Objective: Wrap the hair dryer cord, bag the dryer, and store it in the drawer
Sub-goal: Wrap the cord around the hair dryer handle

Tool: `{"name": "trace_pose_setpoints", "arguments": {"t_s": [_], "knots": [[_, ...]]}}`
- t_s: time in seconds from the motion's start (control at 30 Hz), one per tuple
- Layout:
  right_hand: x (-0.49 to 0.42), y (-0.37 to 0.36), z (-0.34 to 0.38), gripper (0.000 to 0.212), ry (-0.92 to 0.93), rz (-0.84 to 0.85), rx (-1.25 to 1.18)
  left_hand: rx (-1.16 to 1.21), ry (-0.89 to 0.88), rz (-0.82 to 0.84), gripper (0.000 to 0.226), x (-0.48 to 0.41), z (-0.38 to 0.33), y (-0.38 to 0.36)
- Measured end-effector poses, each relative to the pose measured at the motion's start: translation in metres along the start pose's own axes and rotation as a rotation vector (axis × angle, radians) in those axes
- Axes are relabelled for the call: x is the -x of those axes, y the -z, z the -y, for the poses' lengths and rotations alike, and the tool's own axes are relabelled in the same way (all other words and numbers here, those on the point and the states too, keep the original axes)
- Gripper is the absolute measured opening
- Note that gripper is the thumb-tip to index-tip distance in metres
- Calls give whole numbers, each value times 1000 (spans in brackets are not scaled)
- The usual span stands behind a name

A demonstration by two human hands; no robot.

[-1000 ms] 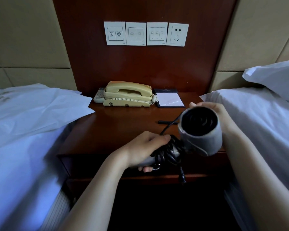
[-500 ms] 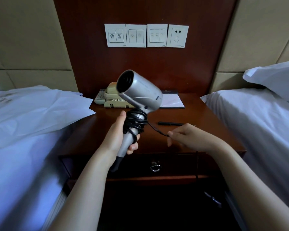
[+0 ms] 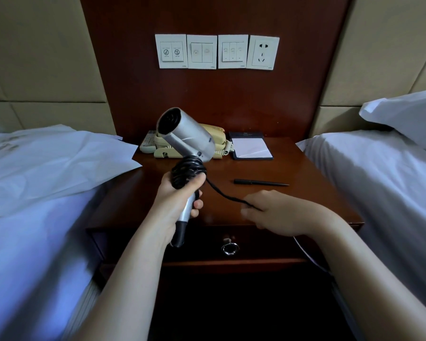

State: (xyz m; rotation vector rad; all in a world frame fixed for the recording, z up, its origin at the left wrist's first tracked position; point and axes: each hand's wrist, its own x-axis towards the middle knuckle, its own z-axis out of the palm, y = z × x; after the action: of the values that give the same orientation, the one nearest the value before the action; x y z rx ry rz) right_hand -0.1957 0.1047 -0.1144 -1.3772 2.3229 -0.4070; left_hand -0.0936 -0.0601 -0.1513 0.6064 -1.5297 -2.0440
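- My left grip (image 3: 176,205) is closed tight around the dryer (image 3: 186,141) handle, thumb pressed over the coils of cord (image 3: 188,174) wound at the top of the handle.
- I see the dryer held upright above the front-left part of the worktop (image 3: 293,173), barrel tilted with its mouth toward the far left.
- My right grip (image 3: 276,212) is pinched together on the loose run of cord, which sags from the coils across to the fingers above the front edge.
- A further stretch of cord hangs below the right wrist, past the front-right corner.
- The drawer (image 3: 256,247) under the front edge is closed, its ring pull below and between my hands.
- A pen (image 3: 261,182) lies mid-worktop, just beyond the right grip.
- A phone (image 3: 217,136) sits at the back edge, partly hidden behind the dryer; a notepad (image 3: 251,148) lies beside it toward the back-right.
- A white bag (image 3: 59,161) lies on the left bed (image 3: 22,242), its corner overlapping the worktop's left edge.
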Motion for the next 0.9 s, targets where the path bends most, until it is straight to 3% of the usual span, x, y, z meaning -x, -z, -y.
{"name": "trace_pose_setpoints", "arguments": {"t_s": [0.17, 0.27, 0.33, 0.43, 0.6, 0.67, 0.8, 0.9], "knots": [[8, 5, 5, 24, 101, -41, 10, 62, -45, -152, 58, -8, -5, 9], [10, 0, 12, 22, 120, -126, 110, 58, 18, -120, 59, -3, -9, 14], [13, -5, 21, 23, 121, -203, 246, -114, 50, -102, 58, 2, -7, 15], [16, -9, 34, 22, 211, -351, 414, -445, 26, -74, 73, 3, 2, 15], [8, -9, 43, 24, 386, -511, 483, -670, -98, 36, 85, 0, 11, 6], [4, -9, 42, 19, 456, -551, 489, -672, -64, 100, 81, 6, 12, -3], [4, -6, 44, 11, 495, -588, 497, -711, 41, 144, 34, 16, 10, -21], [10, 4, 47, 11, 453, -526, 408, -770, 5, 140, 18, 17, 12, -26]]}}
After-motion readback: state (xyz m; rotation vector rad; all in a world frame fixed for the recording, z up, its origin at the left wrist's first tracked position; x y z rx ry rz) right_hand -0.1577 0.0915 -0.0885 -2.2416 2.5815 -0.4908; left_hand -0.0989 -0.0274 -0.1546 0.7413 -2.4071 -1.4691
